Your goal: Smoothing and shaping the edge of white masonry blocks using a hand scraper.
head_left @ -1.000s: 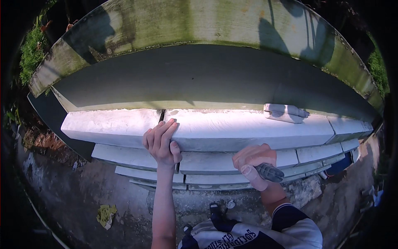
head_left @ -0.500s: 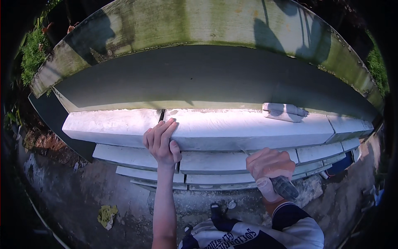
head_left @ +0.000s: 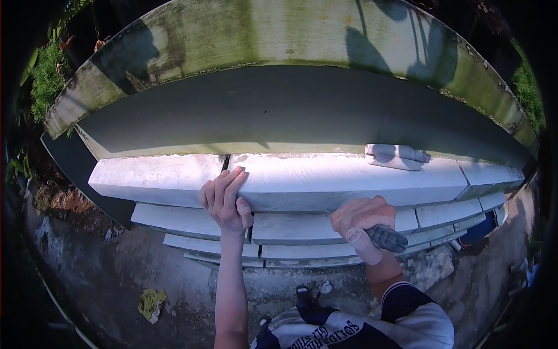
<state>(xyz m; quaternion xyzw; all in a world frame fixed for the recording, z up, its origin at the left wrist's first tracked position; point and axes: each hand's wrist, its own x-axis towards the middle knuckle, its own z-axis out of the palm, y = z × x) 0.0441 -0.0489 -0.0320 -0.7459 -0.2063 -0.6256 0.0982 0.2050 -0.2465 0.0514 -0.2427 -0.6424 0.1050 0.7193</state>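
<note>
Pale white blocks lie in stacked courses in front of me, with a long block (head_left: pixel 325 174) on the top course. My left hand (head_left: pixel 225 198) rests on its left end, fingers stretched over the top beside the dark gap; a shorter white block (head_left: pixel 157 174) lies on the other side of that gap. In front of the long block's front face, my right hand (head_left: pixel 363 218) is closed round a tool with a dark, ribbed handle (head_left: pixel 387 238). The tool's working end is hidden behind the fist. Toward the right, a pale, elongated piece (head_left: pixel 396 157) lies on the long block.
Behind the blocks rises a grey wall (head_left: pixel 261 110) with a mossy top ledge (head_left: pixel 279 38). A crumpled yellow-green cloth (head_left: pixel 152 305) lies on the concrete floor (head_left: pixel 192 285). Something blue (head_left: pixel 482 230) stands past the blocks' right end. Plants (head_left: pixel 49 87) grow at the left.
My right hand has moved left and slightly up with the dark-handled tool, along the long block's front. My left hand has stayed on the block.
</note>
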